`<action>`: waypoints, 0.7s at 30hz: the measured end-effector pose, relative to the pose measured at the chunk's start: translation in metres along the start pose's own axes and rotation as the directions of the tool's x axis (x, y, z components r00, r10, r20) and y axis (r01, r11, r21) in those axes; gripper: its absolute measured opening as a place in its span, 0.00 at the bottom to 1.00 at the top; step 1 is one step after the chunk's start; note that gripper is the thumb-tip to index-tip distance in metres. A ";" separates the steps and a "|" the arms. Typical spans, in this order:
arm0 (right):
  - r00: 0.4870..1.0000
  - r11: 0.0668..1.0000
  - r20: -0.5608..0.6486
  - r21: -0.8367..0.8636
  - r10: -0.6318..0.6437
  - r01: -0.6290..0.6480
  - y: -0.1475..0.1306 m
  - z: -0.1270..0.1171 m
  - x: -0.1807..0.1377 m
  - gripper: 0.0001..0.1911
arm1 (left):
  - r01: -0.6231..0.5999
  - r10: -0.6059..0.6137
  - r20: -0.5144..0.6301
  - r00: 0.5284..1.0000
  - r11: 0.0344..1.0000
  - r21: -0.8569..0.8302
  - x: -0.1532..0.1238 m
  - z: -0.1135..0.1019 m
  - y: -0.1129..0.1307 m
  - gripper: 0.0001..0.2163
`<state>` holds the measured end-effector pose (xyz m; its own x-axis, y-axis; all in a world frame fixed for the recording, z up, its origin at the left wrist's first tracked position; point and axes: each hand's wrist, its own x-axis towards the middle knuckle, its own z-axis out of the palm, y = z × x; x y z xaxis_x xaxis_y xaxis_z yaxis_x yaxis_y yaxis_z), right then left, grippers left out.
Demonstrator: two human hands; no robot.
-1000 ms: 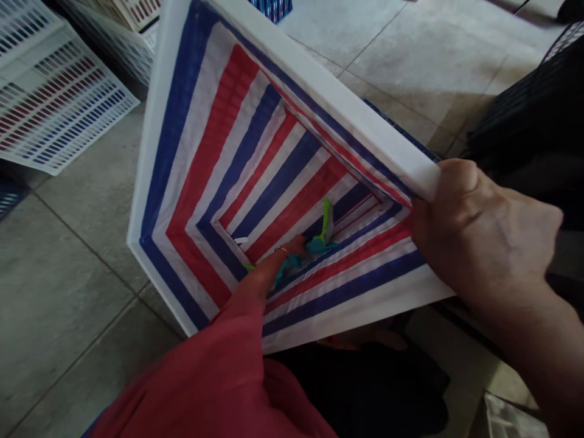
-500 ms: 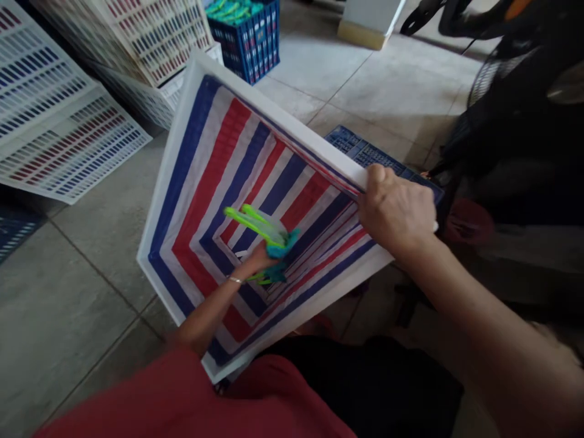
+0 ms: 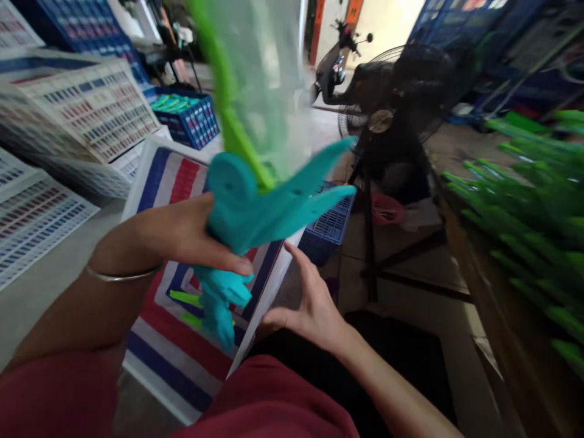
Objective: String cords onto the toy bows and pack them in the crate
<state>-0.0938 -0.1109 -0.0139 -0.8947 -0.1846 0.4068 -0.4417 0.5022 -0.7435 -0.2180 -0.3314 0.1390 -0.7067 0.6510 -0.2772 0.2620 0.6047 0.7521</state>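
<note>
My left hand (image 3: pixel 173 234) is closed around several teal plastic pieces (image 3: pixel 260 216), raised close to the camera. Lime-green strips and a clear sheet-like part (image 3: pixel 276 79) rise from the topmost piece; motion blurs them, and I cannot tell what kind of thing they are. More teal parts with green tips hang below the fingers. Under them lies the open crate (image 3: pixel 157 359), lined with red, white and blue striped sheeting and tilted against my lap. My right hand (image 3: pixel 314 301) holds nothing, its thumb and fingers apart beside the crate's white right rim.
White slatted crates (image 3: pixel 100 109) are stacked at the left. A blue crate (image 3: pixel 196 125) of teal pieces stands behind. Right of me are a black fan (image 3: pixel 387 103), a pink basket (image 3: pixel 387 208) and a table edge (image 3: pixel 474 267) bearing a heap of green pieces (image 3: pixel 524 213).
My left hand has come up out of the striped crate with the teal pieces. My right hand has let go of the crate's rim and opened. The view has tilted up.
</note>
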 end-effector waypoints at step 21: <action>0.320 0.662 -0.581 0.621 0.748 -0.420 -0.106 0.000 -0.279 0.60 | -0.798 0.231 0.973 0.022 0.590 -0.122 0.029 0.344 0.222 0.28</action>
<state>0.2022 -0.1121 -0.0486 -0.5777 0.8078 -0.1175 0.0416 -0.1147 -0.9925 0.0456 -0.0207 0.0919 0.6841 0.6006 -0.4139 0.6387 -0.2191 0.7376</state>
